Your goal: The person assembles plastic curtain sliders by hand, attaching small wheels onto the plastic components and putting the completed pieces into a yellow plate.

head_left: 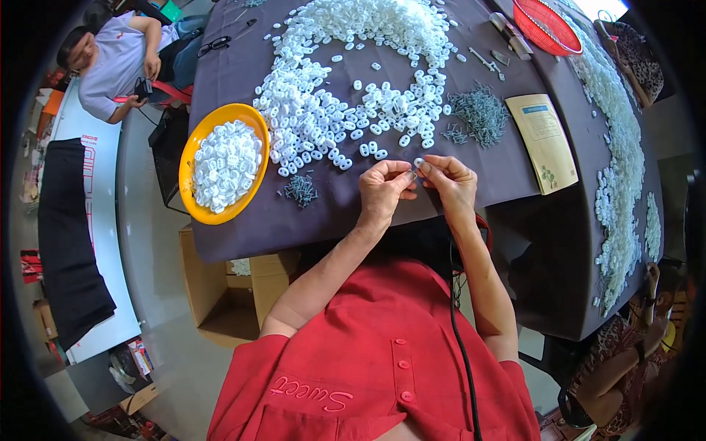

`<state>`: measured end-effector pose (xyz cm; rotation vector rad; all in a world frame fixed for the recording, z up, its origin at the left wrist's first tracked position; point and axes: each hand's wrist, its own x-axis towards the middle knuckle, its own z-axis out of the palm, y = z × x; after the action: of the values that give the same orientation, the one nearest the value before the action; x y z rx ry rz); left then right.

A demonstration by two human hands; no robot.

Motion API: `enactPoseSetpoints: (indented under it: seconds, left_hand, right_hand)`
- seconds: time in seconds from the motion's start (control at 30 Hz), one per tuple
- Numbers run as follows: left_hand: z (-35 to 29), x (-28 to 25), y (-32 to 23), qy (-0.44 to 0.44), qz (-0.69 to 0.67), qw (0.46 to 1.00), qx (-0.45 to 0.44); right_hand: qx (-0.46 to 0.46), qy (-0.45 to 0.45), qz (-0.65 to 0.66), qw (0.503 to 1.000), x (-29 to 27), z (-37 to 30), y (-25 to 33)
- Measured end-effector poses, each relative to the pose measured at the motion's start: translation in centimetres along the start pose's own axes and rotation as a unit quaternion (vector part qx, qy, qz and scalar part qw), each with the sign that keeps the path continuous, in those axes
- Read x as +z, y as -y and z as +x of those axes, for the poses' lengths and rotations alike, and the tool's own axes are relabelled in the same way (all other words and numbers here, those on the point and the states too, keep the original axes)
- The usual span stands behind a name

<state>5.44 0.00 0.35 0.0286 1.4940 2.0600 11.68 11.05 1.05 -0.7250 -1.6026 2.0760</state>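
Observation:
Close together at the table's near edge, both my hands are closed in pinches. My right hand (452, 185) holds a small white plastic piece (419, 162) between thumb and fingertips. Against it, the fingertips of my left hand (381, 195) pinch something too small to make out. Just beyond them spreads a heap of white oval pieces with two dark holes each (309, 110). A pile of grey screws (482, 114) lies beyond my right hand, and a smaller screw pile (300, 189) sits left of my left hand.
A yellow bowl (185, 165) full of white pieces stands at the left edge. To the right lie a brown paper packet (543, 143) and a red basket (548, 29). Black glasses (215, 46) rest far left. Below is a cardboard box (217, 294). Other people sit around.

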Motion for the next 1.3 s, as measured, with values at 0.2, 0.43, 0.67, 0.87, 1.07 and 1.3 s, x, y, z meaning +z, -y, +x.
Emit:
enactPoseSetpoints:
  seconds: [0.2, 0.43, 0.67, 0.87, 1.07, 1.3]
  left_hand:
    - [0.1, 0.0, 0.2, -0.003, 0.021, 1.0, 0.007]
    - [0.0, 0.2, 0.0, -0.002, 0.005, 1.0, 0.003]
    - [0.2, -0.2, 0.5, 0.013, -0.023, 1.0, 0.012]
    - [0.2, -0.2, 0.5, 0.018, -0.026, 0.999, 0.009]
    - [0.2, -0.2, 0.7, 0.015, -0.032, 0.999, 0.021]
    - [-0.1, 0.2, 0.1, 0.01, -0.026, 1.0, -0.004]
  right_hand:
    - [-0.019, -0.009, -0.015, 1.0, 0.2, 0.0, -0.3]
    - [-0.033, 0.0, -0.06, 0.998, 0.1, -0.1, -0.5]
    - [-0.039, 0.021, -0.054, 0.998, 0.2, -0.1, -0.5]
    - [-0.052, 0.029, -0.129, 0.99, -0.2, 0.0, -1.0]
    - [-0.058, 0.065, -0.147, 0.985, -0.5, 0.0, -0.9]
    - [-0.144, 0.106, -0.202, 0.963, -0.5, -0.4, -0.1]
